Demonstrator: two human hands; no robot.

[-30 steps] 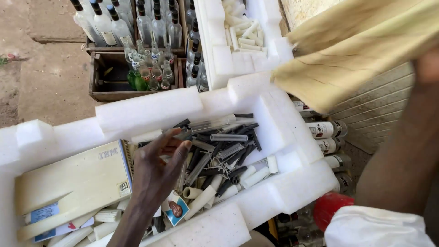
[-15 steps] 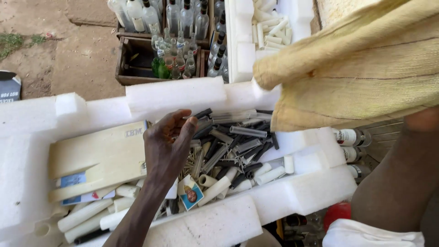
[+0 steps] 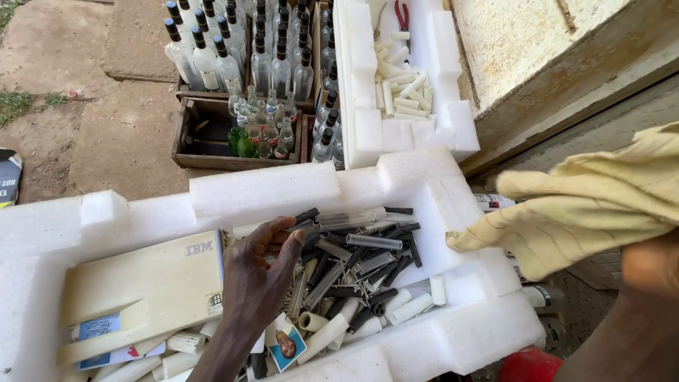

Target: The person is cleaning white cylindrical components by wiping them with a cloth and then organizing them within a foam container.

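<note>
Head view shows the left hand (image 3: 258, 279) loosely curled over a heap of black and grey metal tubes (image 3: 357, 258) in a white foam tray (image 3: 265, 187), fingertips touching them, gripping none. Right hand (image 3: 651, 265) holds a yellow cloth (image 3: 587, 205) well apart.

- A foam tray (image 3: 269, 187) lay in front, with a heap of tubes (image 3: 353, 265) in its right part.
- A flat box (image 3: 141, 283) lay in the tray, left of the tubes.
- The left hand (image 3: 262, 272) sat between box and tubes.
- A crate of bottles (image 3: 240, 134) stood behind the tray.
- A second tray (image 3: 368, 134) lay right of the crate.
- A cloth (image 3: 587, 205) hung right of the front tray.
</note>
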